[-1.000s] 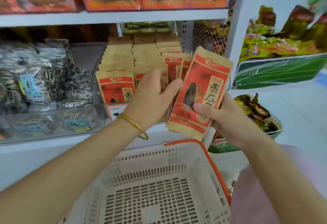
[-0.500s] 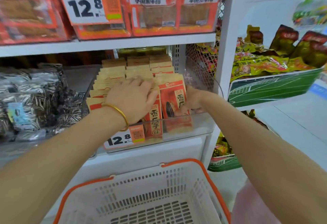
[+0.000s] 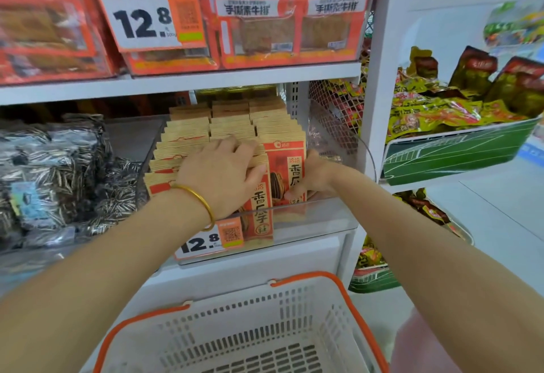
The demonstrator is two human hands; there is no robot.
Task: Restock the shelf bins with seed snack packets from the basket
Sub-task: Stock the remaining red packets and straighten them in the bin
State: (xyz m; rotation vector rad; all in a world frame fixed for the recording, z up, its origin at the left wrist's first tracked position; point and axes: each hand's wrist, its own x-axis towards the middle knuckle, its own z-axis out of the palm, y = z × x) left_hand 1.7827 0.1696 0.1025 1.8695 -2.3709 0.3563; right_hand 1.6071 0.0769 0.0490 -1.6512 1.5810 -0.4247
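Observation:
Red-and-tan seed packets stand in rows inside a clear shelf bin on the middle shelf. My left hand lies flat on the tops of the front packets in the middle row, pressing them back. My right hand grips the right edge of the front packet in the right row, thumb across its face, just inside the bin. The white basket with orange rim sits below the shelf, and no packets show in the part I can see.
Silver sunflower-seed bags fill the bin to the left. Orange snack boxes and a 12.8 price tag line the shelf above. A green bin of yellow-and-brown packets stands at the right, past a white upright.
One second ago my right hand held the packet in the air in front of the bin. It now stands in the right row, and my left hand has moved onto the packet tops.

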